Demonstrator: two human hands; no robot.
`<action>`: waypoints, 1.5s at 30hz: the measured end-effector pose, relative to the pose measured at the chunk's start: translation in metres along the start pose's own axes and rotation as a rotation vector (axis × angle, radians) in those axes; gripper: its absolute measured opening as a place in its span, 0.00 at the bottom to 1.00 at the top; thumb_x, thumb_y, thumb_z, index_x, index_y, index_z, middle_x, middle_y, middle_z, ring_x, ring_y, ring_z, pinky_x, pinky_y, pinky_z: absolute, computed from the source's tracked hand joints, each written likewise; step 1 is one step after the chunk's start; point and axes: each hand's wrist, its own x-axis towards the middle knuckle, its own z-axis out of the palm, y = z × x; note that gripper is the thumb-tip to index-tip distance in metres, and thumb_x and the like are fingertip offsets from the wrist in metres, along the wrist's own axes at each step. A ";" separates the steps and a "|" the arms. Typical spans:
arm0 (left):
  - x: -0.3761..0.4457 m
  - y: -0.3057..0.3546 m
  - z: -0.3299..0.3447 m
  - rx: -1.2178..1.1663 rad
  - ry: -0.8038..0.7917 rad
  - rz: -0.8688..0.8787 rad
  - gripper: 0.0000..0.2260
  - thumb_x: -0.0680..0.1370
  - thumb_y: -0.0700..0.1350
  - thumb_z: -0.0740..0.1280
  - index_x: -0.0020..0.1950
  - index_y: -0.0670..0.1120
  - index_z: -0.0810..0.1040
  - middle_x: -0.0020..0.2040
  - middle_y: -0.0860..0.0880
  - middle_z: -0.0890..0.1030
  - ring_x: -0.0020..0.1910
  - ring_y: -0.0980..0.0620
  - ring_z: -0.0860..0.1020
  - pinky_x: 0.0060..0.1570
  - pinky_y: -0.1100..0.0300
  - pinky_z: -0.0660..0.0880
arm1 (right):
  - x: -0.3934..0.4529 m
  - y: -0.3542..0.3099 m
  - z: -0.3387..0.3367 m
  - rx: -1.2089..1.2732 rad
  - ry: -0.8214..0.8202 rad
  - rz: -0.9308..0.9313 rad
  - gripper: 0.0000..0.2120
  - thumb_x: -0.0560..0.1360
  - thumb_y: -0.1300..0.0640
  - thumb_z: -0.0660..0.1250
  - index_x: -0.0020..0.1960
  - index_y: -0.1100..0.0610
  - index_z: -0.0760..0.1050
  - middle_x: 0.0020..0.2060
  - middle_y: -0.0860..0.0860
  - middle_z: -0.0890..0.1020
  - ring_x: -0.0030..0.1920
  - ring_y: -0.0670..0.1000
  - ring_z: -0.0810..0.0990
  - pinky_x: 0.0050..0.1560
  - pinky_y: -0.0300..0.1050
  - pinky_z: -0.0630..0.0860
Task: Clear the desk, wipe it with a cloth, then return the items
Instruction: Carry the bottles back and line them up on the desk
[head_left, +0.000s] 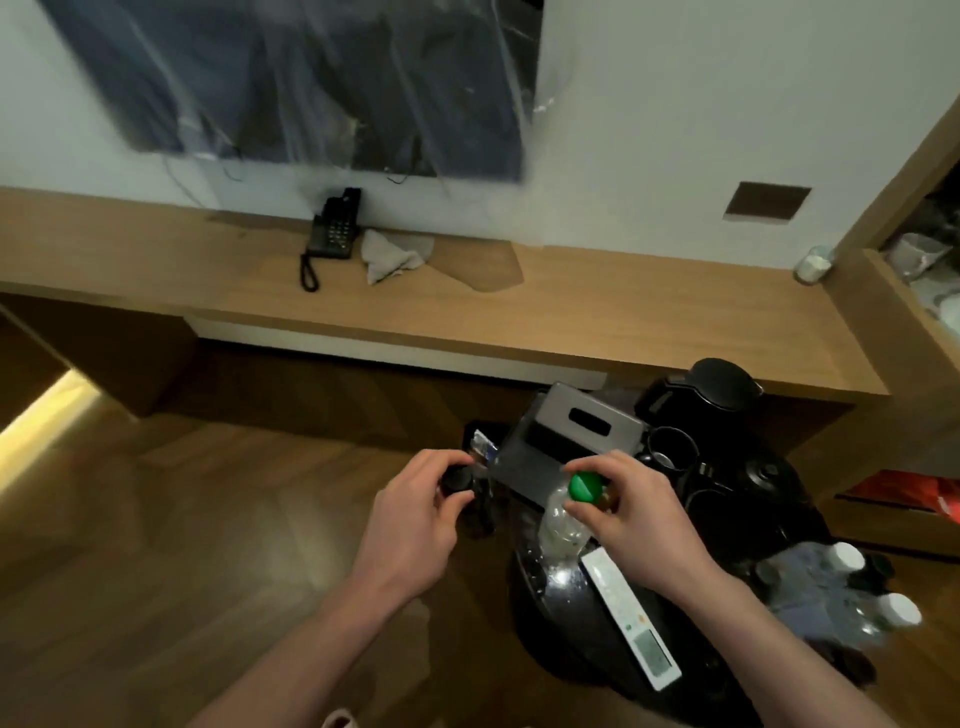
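Apparently mid-job, the wooden desk (571, 312) carried a black telephone (332, 231) against its back edge, receiver cord trailing toward the front edge, and a crumpled grey cloth (392, 254) lay just right of it, touching the phone's base. Toward the desk's far right back corner stood a small white jar (813, 265). Lower down, over the floor, the left hand (421, 512) curled its fingers round a dark bottle cap (457, 483). Beside it, the right hand (631, 512) pinched the green cap (586, 486) of a clear plastic bottle (561, 525). Near that bottle lay a grey tissue box (571, 431) and a white remote (631, 616).
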 end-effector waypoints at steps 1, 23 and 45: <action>0.002 -0.011 -0.015 0.008 0.024 -0.020 0.15 0.79 0.46 0.73 0.64 0.56 0.78 0.55 0.66 0.75 0.54 0.68 0.75 0.49 0.78 0.71 | 0.013 -0.015 0.009 -0.010 -0.019 -0.027 0.14 0.76 0.49 0.76 0.60 0.39 0.79 0.52 0.33 0.77 0.52 0.37 0.76 0.50 0.33 0.74; 0.048 -0.269 -0.302 0.056 0.282 -0.330 0.14 0.82 0.48 0.68 0.66 0.59 0.75 0.62 0.64 0.75 0.57 0.60 0.76 0.57 0.61 0.78 | 0.238 -0.312 0.239 0.031 -0.269 -0.227 0.15 0.76 0.48 0.75 0.60 0.36 0.77 0.57 0.34 0.77 0.58 0.38 0.75 0.50 0.34 0.76; 0.183 -0.438 -0.497 0.083 0.672 -0.537 0.18 0.79 0.45 0.71 0.66 0.59 0.74 0.57 0.67 0.74 0.56 0.64 0.77 0.48 0.70 0.77 | 0.534 -0.520 0.420 -0.003 -0.520 -0.586 0.14 0.75 0.48 0.75 0.59 0.38 0.78 0.53 0.33 0.77 0.56 0.38 0.77 0.56 0.39 0.81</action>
